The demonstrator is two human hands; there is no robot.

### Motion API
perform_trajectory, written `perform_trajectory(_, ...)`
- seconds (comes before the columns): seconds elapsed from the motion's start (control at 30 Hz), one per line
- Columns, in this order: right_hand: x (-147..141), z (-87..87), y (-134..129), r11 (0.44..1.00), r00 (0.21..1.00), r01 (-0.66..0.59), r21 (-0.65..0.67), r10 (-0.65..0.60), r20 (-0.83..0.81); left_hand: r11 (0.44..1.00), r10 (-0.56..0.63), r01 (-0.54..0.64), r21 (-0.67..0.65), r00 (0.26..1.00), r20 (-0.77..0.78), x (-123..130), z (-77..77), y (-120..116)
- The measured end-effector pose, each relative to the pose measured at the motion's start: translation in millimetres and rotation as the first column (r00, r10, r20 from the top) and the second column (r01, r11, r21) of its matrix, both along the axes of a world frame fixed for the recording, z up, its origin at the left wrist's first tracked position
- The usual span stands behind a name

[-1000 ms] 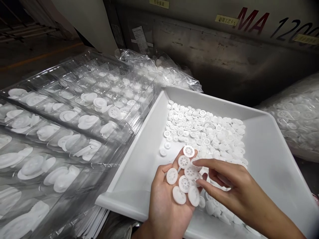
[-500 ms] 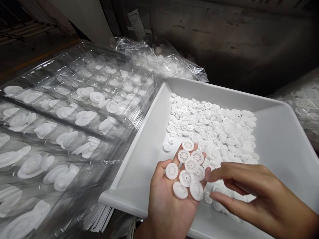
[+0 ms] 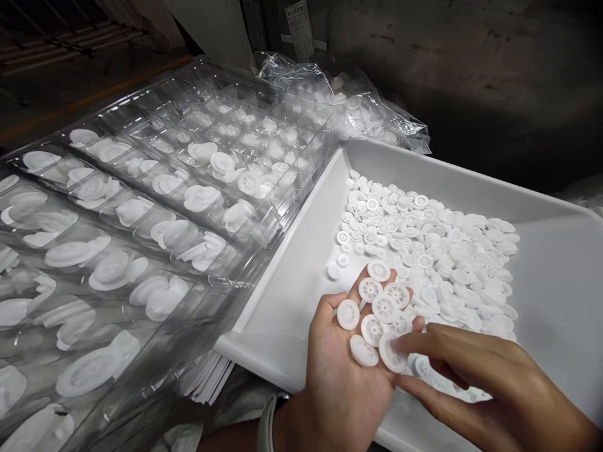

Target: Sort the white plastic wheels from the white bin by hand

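My left hand (image 3: 346,376) is palm up over the front of a grey bin (image 3: 282,295), cradling several round white plastic gears (image 3: 372,329) with spoked middles. From the right, my right hand (image 3: 490,376) reaches in, its index fingertip on the gear (image 3: 392,353) nearest the heel of the palm and its thumb just below that gear's edge. Many similar white gears (image 3: 433,251) lie heaped in the bin, partly hidden behind both hands.
Clear plastic compartment trays (image 3: 217,279) at left hold white parts in many of their cells. Behind the bin lies a clear bag (image 3: 358,107) of white parts. Sheets of paper (image 3: 207,376) stick out beneath the trays. A dark wall-like surface (image 3: 471,75) stands at the back.
The view has shifted, so the scene sits further right. My right hand has closed in from beside the palm onto the nearest gear. My left hand still holds its gears.
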State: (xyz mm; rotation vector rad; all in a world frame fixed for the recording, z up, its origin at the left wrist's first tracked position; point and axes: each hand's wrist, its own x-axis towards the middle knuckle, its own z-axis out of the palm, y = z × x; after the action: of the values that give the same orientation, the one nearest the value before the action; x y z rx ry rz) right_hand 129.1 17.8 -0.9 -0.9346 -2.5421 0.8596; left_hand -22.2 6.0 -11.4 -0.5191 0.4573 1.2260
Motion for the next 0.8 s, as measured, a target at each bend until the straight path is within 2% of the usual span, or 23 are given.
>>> perform_trajectory(0.13,0,-1.2,-1,1.0,1.0,-0.002,0.03,0.002,0.009,0.998,0.01,-0.014,0.069,0.999,0.053,1,1.5,-2)
perform_trajectory(0.27,-1,-0.8,-1,0.999,0.999,0.002,0.046,-0.005,0.051,0.997,0.026,-0.029,0.067,0.999,0.044,2,-0.9,-4)
perform_trajectory(0.43,-2,0.2,-1,0.999,1.0,-0.006,0.032,0.005,0.031,0.992,0.04,-0.047,0.118,0.997,0.062,3,-3.4,-4)
perform_trajectory(0.6,-5,0.3,-1,1.0,0.999,-0.021,-0.009,0.021,0.023,0.993,0.034,-0.04,0.107,0.998,0.058,1,1.5,-3)
perform_trajectory(0.67,-7,2.9,-1,0.999,1.0,-0.009,-0.042,0.009,0.012,0.991,0.023,-0.032,0.129,0.997,0.068,0,2.6,-3)
perform_trajectory(0.73,-6,6.8,0,0.993,0.998,0.058,-0.104,-0.062,-0.027,0.991,0.019,-0.028,0.134,0.997,0.073,-1,2.0,-4)
perform_trajectory(0.8,-4,10.2,3,0.955,0.982,0.149,-0.258,-0.173,-0.072,0.994,0.015,-0.021,0.109,0.999,0.053,-1,0.4,-3)
